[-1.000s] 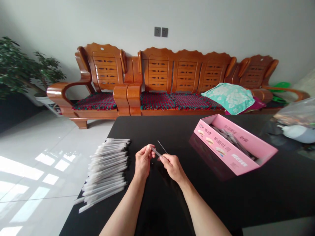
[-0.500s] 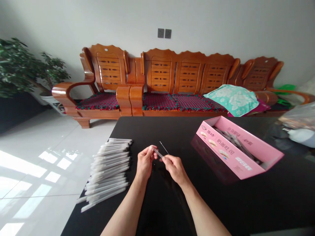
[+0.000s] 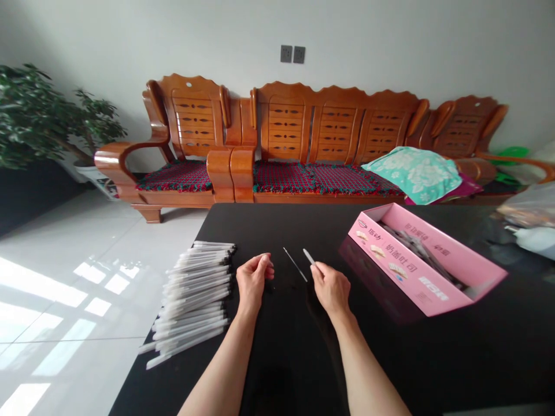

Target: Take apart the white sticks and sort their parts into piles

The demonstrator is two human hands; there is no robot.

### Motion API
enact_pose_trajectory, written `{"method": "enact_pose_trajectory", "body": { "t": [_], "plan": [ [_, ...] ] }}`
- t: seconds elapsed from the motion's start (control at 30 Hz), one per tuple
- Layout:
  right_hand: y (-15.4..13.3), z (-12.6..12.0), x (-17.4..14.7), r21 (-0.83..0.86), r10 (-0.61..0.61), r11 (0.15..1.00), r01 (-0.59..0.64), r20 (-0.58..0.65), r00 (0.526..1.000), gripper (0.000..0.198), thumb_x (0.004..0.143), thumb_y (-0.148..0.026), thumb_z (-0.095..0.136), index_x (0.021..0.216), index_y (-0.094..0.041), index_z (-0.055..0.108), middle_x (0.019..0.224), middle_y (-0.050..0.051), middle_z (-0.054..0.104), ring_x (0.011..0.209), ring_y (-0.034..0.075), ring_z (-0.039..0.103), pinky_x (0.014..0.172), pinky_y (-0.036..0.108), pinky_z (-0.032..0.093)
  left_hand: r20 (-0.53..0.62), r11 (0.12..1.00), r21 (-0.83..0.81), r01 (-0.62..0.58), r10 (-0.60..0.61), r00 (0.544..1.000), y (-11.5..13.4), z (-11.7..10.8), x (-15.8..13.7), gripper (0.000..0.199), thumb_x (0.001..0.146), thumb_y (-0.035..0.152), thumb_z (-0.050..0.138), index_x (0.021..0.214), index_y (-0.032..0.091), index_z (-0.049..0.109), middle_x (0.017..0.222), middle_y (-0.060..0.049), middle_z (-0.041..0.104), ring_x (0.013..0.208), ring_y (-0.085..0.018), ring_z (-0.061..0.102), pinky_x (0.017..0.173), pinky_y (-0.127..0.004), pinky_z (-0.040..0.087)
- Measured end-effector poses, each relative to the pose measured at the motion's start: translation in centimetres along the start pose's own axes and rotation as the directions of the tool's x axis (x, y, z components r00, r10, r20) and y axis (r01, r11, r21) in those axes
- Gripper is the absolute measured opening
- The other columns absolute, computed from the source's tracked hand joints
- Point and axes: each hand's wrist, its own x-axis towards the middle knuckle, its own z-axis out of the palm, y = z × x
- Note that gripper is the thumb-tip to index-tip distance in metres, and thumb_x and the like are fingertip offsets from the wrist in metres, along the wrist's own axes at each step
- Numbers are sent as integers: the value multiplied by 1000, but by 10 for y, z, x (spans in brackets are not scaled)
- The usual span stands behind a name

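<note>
In the head view, the step in hand appears to be the handling of a single pale tube (image 3: 308, 256), probably a pen barrel, apart from its thin rod (image 3: 295, 264). The right hand (image 3: 333, 288) pinches the tube between thumb and forefinger, with its free end standing out beyond the fingers. The left hand (image 3: 252, 283) has thumb and forefinger drawn together; I cannot tell whether something small sits between them.

The tube's long axis slants: its visible end points away from the person and to the left, and its other end is hidden in the right fingers. The rod lies on the dark surface (image 3: 281, 358) between the two hands, slanting much the same way, its near end just beside the right fingers and its far end pointing away and left. Bringing the two together would, I judge, call for a fine pinch on the rod and the axes set in line.

Left of the left fingers, near them, lies a pile of pale tubes (image 3: 191, 300), laid roughly side by side with dark ends towards that hand. Right of the right fingers stands a pink box (image 3: 385, 254), slender dark pieces (image 3: 416, 245) inside it.
</note>
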Motion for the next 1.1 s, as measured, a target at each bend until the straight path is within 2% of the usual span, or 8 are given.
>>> {"method": "enact_pose_trajectory", "body": {
  "t": [0.13,0.27,0.43,0.67,0.8,0.9,1.0,1.1],
  "plan": [
    [27,-5,8,-270,208,943,-196,18,978,19,88,-30,57,83,-22,73,73,8,70,62,17,62,55,28,29,-37,904,419,-80,106,994,-3,-9,4,28,77,40,70,92,18,75,58,-2,65,47,-16,59,47,-24,42],
    [40,-10,10,-381,280,892,-245,39,959,18,86,-30,60,77,-21,73,73,11,69,65,21,64,55,30,33,16,591,793,-148,223,975,-5,-18,12,17,80,35,67,88,21,74,64,-4,68,59,-20,64,59,-28,41],
    [52,-8,8,-397,296,873,-283,-30,955,17,83,-31,61,78,-21,75,75,11,68,68,23,63,56,31,34,55,351,930,-112,170,984,-6,-17,13,18,85,37,63,92,22,71,75,-7,71,73,-25,67,63,-29,39],
    [62,1,9,-356,128,914,-195,-203,971,23,82,-30,61,93,-15,74,77,13,65,75,26,56,66,35,38,70,316,941,-124,177,982,-8,-17,10,27,84,38,66,104,21,69,87,-9,71,79,-24,67,66,-29,41],
    [40,8,8,-190,-31,981,-33,-326,945,25,90,-32,53,91,-14,70,78,12,65,75,24,54,76,36,41,99,396,895,-204,270,958,-6,-16,5,26,86,34,63,107,19,69,86,-8,69,75,-22,65,67,-29,42],
    [16,14,3,-88,-136,990,113,-313,940,26,94,-32,48,90,-16,68,79,10,66,76,22,54,78,34,41,129,470,822,-320,393,910,6,-20,0,20,89,28,58,103,22,71,88,-7,68,74,-20,64,70,-28,44],
    [3,17,-2,-58,-174,985,164,-268,948,26,96,-31,47,86,-17,68,77,8,66,77,21,55,75,31,40,67,470,815,-338,504,861,29,-40,3,21,92,26,53,97,24,74,92,-6,69,79,-20,64,73,-29,44],
    [2,19,-4,-48,-156,988,149,-270,950,27,96,-31,47,85,-17,68,77,8,66,77,21,56,74,30,40,48,364,889,-278,529,847,50,-73,14,23,91,28,53,95,25,75,98,-6,69,84,-23,63,75,-32,44]
  ]
}}
